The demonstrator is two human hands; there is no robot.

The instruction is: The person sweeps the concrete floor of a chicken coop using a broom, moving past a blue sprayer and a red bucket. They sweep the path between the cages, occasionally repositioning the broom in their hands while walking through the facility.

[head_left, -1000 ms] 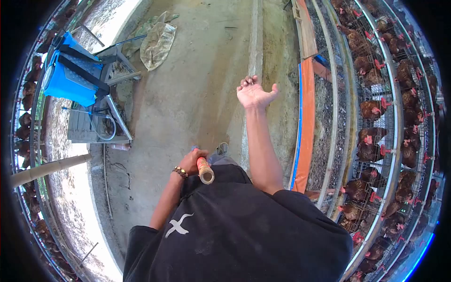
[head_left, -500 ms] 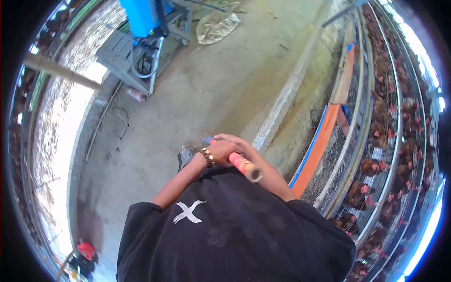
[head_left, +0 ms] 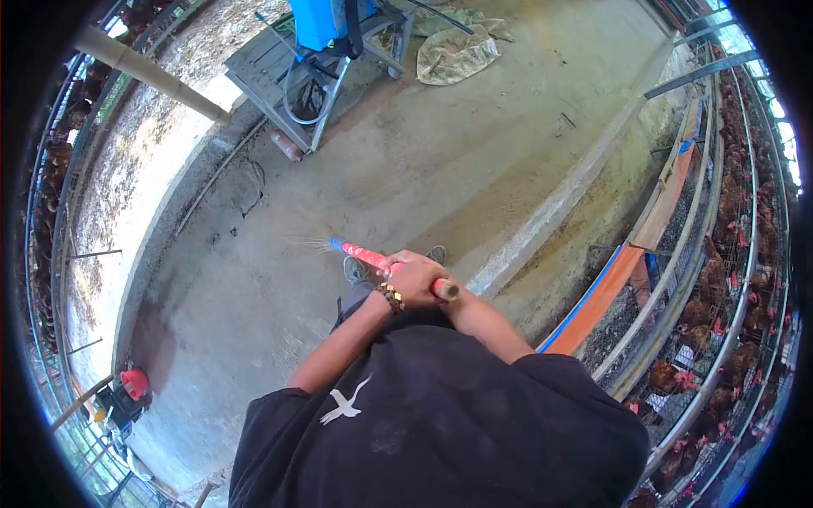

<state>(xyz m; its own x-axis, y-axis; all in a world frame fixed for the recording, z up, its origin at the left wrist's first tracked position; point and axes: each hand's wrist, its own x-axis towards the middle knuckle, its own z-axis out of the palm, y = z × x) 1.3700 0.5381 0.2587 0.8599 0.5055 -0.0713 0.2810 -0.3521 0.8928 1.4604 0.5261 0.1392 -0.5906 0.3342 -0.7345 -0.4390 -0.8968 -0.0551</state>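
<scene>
A stick broom with a red handle (head_left: 364, 254) and blue binding (head_left: 336, 244) lies across both of my hands. Its thin bristles (head_left: 308, 244) point left, low over the concrete floor. My left hand (head_left: 415, 283), with a beaded bracelet (head_left: 391, 296) at the wrist, is wrapped round the handle close to its bare butt end (head_left: 445, 289). Just beyond it, my right hand (head_left: 404, 257) also grips the handle, partly hidden behind the left. My shoes (head_left: 354, 269) show below the handle.
Caged brown hens (head_left: 696, 313) line the right, behind an orange board (head_left: 593, 296) and a low concrete curb (head_left: 550, 218). A blue tank (head_left: 315, 24) stands on a wooden table (head_left: 262, 72), near a bottle (head_left: 286, 146) and a sack (head_left: 457, 55). A red-topped machine (head_left: 134, 383) sits lower left.
The broom has swung out to the left, so its bristles and more of the handle now show. My view has shifted, and the surroundings sit farther right in it.
</scene>
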